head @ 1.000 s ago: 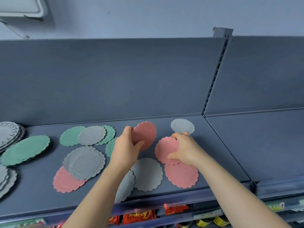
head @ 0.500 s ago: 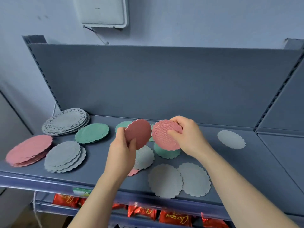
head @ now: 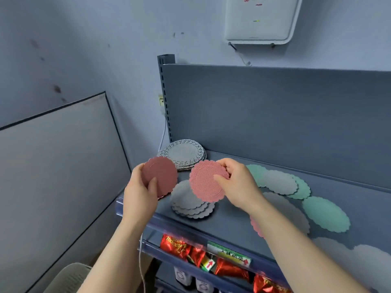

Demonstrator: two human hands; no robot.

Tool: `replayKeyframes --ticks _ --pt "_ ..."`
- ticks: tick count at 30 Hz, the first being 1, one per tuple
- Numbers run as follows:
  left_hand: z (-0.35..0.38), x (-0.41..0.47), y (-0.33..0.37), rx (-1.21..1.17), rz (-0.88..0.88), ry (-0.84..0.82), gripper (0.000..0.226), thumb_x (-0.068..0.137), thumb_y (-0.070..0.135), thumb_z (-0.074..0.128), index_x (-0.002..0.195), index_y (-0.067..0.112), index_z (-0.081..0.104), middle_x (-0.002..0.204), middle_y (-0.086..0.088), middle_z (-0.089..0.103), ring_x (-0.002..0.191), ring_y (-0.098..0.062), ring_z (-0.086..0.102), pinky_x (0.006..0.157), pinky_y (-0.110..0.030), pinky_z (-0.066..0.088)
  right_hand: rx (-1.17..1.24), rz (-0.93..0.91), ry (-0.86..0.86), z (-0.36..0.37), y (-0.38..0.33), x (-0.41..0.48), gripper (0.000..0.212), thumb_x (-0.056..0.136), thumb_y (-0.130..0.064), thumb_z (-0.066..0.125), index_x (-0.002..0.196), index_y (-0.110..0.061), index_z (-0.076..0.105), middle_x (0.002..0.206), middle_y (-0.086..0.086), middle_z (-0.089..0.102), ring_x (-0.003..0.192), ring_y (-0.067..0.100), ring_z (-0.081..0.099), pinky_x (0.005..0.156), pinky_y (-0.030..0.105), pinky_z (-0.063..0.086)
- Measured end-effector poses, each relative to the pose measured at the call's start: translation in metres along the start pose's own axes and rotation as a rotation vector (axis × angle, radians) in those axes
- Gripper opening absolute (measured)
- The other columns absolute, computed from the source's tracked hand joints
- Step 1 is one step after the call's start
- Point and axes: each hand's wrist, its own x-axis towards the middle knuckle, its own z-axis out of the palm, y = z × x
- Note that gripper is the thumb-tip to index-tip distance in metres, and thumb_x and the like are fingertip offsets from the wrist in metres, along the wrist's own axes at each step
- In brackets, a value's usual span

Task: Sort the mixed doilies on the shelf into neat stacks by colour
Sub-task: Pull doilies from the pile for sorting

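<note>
My left hand holds a darker pink doily upright over the left end of the shelf. My right hand pinches a lighter pink doily just to the right of it. Below them lies a stack of plain grey doilies. Behind, a stack of lacy grey doilies sits in the back left corner. Green doilies and a grey one lie loose to the right. A pink doily peeks out under my right forearm.
The shelf's back panel rises behind the doilies. Red snack packets fill the shelf below, behind a price label. A grey board leans at the left. A white box hangs on the wall above.
Both hands have lifted their pink doilies off the shelf and carried them left towards its end. The view has swung left with them.
</note>
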Motion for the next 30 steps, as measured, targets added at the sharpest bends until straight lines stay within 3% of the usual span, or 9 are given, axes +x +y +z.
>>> replayKeyframes --ticks 6,12,14,16,18,21,25,30 --pt "-0.015 0.051 -0.046 0.219 -0.064 -0.145 0.05 0.09 0.014 0.057 0.138 0.014 0.042 0.13 -0.01 0.056 0.116 -0.03 0.052 0.094 -0.033 0.04 0.038 0.015 -0.011 0.051 -0.021 0.02 0.02 0.087 -0.006 0.058 0.101 -0.018 0.063 0.095 -0.003 0.069 0.088 0.014 0.065 0.074 0.026 0.052" --pt "-0.016 0.07 -0.071 0.307 -0.101 -0.26 0.057 0.082 0.037 0.068 0.133 0.015 0.05 0.122 -0.015 0.047 0.11 -0.031 0.054 0.098 -0.033 0.039 -0.001 0.038 -0.021 0.078 -0.032 0.043 0.022 0.089 -0.008 0.058 0.108 -0.018 0.061 0.097 -0.007 0.064 0.072 0.004 0.057 0.057 0.014 0.04" --pt "-0.018 0.073 -0.075 0.324 -0.088 -0.297 0.045 0.085 0.036 0.064 0.123 0.013 0.058 0.116 -0.015 0.052 0.108 -0.03 0.055 0.091 -0.032 0.042 -0.016 0.043 -0.046 0.089 -0.035 0.052 0.023 0.088 -0.007 0.059 0.109 -0.017 0.061 0.099 -0.005 0.064 0.072 0.006 0.058 0.061 0.018 0.044" --pt "-0.021 0.073 -0.076 0.307 -0.031 -0.287 0.02 0.091 0.027 0.055 0.09 0.01 0.065 0.091 -0.012 0.06 0.093 -0.03 0.056 0.071 -0.029 0.039 -0.024 0.045 -0.072 0.102 -0.037 0.061 0.026 0.087 -0.007 0.061 0.111 -0.016 0.061 0.105 -0.002 0.065 0.088 0.014 0.062 0.076 0.026 0.05" --pt "-0.023 0.07 -0.078 0.297 0.0 -0.255 0.03 0.093 0.019 0.045 0.066 0.007 0.05 0.068 -0.009 0.052 0.073 -0.029 0.048 0.06 -0.032 0.03 -0.05 0.061 -0.103 0.115 -0.039 0.07 0.03 0.085 -0.008 0.063 0.114 -0.017 0.059 0.112 0.001 0.063 0.099 0.017 0.06 0.084 0.03 0.05" --pt "-0.027 0.064 -0.077 0.302 0.015 -0.255 0.032 0.095 0.019 0.041 0.066 0.008 0.046 0.068 -0.005 0.05 0.069 -0.023 0.043 0.061 -0.032 0.029 -0.136 0.061 -0.153 0.133 -0.039 0.08 0.037 0.084 -0.01 0.064 0.12 -0.017 0.056 0.118 0.005 0.062 0.102 0.019 0.059 0.084 0.027 0.047" --pt "-0.026 0.062 -0.079 0.322 0.039 -0.247 0.024 0.095 0.026 0.045 0.086 0.011 0.061 0.084 -0.002 0.054 0.078 -0.019 0.049 0.069 -0.027 0.034 -0.405 -0.05 -0.221 0.147 -0.035 0.083 0.044 0.086 -0.017 0.065 0.129 -0.013 0.053 0.129 0.006 0.057 0.12 0.023 0.053 0.101 0.031 0.04" --pt "-0.025 0.061 -0.083 0.376 0.092 -0.239 0.021 0.095 0.027 0.045 0.087 0.011 0.058 0.091 -0.004 0.055 0.084 -0.022 0.051 0.071 -0.029 0.039 -0.6 -0.175 -0.19 0.144 -0.036 0.078 0.04 0.09 -0.027 0.059 0.127 -0.015 0.053 0.126 0.003 0.056 0.117 0.024 0.047 0.1 0.034 0.039"
